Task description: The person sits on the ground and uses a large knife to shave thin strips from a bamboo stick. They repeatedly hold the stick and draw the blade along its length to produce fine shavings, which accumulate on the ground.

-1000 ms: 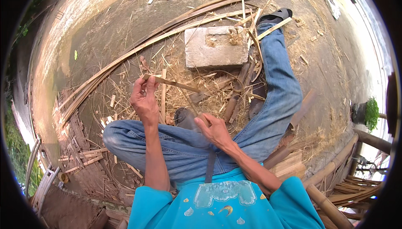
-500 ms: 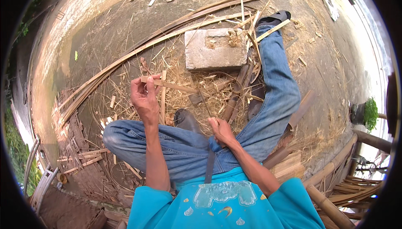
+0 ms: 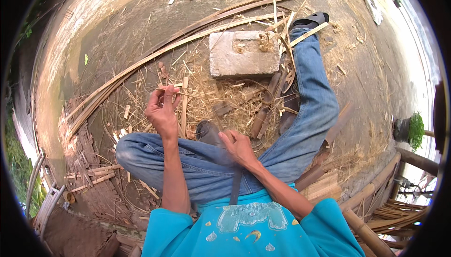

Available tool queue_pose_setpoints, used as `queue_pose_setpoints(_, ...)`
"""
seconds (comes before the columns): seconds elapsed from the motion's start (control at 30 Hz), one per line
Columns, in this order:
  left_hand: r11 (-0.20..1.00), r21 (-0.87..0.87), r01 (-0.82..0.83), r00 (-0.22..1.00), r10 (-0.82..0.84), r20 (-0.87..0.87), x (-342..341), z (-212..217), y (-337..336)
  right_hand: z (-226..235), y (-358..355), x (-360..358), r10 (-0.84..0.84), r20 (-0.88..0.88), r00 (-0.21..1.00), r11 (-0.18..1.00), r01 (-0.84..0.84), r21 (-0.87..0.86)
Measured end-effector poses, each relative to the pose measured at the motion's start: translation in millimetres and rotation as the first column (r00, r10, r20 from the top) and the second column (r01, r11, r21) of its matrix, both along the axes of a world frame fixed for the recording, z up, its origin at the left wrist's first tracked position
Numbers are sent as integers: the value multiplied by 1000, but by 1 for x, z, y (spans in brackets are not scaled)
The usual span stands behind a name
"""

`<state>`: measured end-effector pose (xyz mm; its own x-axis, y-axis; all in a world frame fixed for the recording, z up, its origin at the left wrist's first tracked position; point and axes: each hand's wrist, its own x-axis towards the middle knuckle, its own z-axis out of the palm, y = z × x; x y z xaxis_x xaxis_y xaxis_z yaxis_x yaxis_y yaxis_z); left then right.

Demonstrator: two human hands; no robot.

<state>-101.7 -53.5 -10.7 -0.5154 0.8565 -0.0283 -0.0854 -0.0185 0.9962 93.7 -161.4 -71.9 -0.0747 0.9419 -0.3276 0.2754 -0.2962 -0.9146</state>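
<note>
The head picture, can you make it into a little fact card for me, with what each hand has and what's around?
Left hand: raised, pinching a thin strip
Right hand: lower, near the lap; fingers curled, what they grip too faint to name
Legs: blue jeans; left leg folded, right leg stretched forward
Shirt: turquoise
Block: pale, on the ground ahead, curly shavings on top
Long strips: curving past the block's far side

Right grip (image 3: 238, 147) with hidden underside
</note>
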Motion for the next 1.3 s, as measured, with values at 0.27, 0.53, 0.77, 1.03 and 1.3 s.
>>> queue_pose_setpoints(0.27, 999, -23, -25, 999, 26, 27, -3, -9, 1, 6, -1, 6, 27, 46, 999, 999, -29, 38)
queue_pose_setpoints(0.53, 998, -21, -61, 998, 61, 21, -7, -10, 0, -27, 0, 27, 67, 172, 983, 994, -51, -100)
queue_pose_setpoints(0.77, 987, -19, -158, 974, 152, -169, -6, -15, 5, -86, -1, 45, -10, 43, 999, 954, 22, -298)
queue_pose_setpoints(1.03, 971, -199, -130, 703, -51, -709, 5, -3, -4, -12, -3, 16, 16, -57, 998, 949, -33, -314)
queue_pose_setpoints(1.3, 971, -169, -168, 665, -15, -747, 2, -8, -3, -51, -7, 14, -16, 115, 993, 984, 36, -173)
